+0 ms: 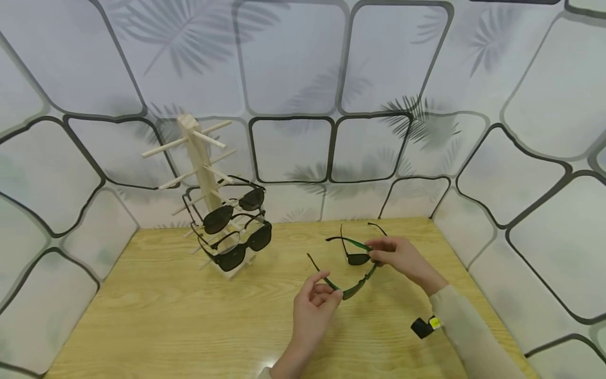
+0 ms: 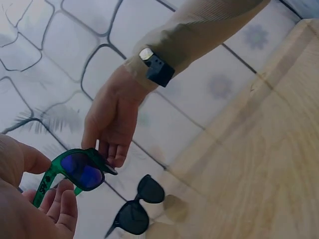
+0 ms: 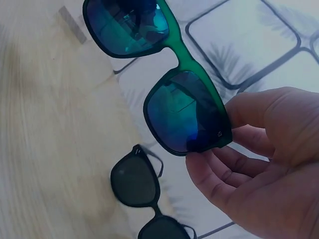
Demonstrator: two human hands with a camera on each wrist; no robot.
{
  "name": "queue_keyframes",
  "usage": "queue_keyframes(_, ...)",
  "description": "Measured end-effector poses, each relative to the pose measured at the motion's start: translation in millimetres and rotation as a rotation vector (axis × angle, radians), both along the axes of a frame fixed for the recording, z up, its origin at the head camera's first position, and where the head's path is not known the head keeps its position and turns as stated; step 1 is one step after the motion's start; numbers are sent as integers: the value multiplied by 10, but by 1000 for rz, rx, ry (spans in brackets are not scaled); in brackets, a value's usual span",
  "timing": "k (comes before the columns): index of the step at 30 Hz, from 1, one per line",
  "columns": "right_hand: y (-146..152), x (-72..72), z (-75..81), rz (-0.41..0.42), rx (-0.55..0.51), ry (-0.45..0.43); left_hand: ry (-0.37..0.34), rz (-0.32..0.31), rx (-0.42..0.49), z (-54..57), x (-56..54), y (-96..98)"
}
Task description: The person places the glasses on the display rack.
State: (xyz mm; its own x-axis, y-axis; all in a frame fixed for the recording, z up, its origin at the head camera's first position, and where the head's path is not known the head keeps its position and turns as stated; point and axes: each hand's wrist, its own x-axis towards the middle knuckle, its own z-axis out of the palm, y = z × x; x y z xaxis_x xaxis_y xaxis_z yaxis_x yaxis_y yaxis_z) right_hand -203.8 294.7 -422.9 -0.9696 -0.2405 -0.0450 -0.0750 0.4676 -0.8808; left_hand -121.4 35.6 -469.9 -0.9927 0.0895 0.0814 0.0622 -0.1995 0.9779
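Note:
Green-framed sunglasses [image 1: 356, 288] with blue-green mirrored lenses [image 3: 187, 112] are held above the table between both hands, their temples spread and pointing away from the person. My left hand [image 1: 314, 307] pinches one end of the frame near the hinge. At the other end, my right hand [image 1: 400, 258] grips the corner between thumb and fingers. Just behind, a black pair of sunglasses [image 1: 358, 259] rests on the table, partly hidden by the right hand; its dark lenses [image 2: 133, 217] also appear in the left wrist view.
On the left stands a wooden eyewear rack [image 1: 201, 158] with pegs. Several glasses hang on its lower pegs, including black sunglasses [image 1: 246, 247]. The wooden table [image 1: 199, 326] meets patterned walls [image 1: 293, 152] behind and at both sides. A small black device [image 1: 421, 328] sits at the right wrist.

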Motion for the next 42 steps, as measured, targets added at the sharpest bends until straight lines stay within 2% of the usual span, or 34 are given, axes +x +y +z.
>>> queue_keyframes(7,-117,-69,155,-11,-4,20,45,28,1,138,-88,-134)
queue_keyframes(14,-210,-111,268,-15,-67,32,72,43,18,242,-137,-267)
queue_keyframes(21,-230,-177,353,34,-118,66,106,34,32,333,-192,-374)
queue_keyframes(30,-281,-276,433,99,-227,29,114,38,69,505,-200,-501)
queue_keyframes(42,-407,-300,630,128,-249,54,125,60,31,715,-200,-611)
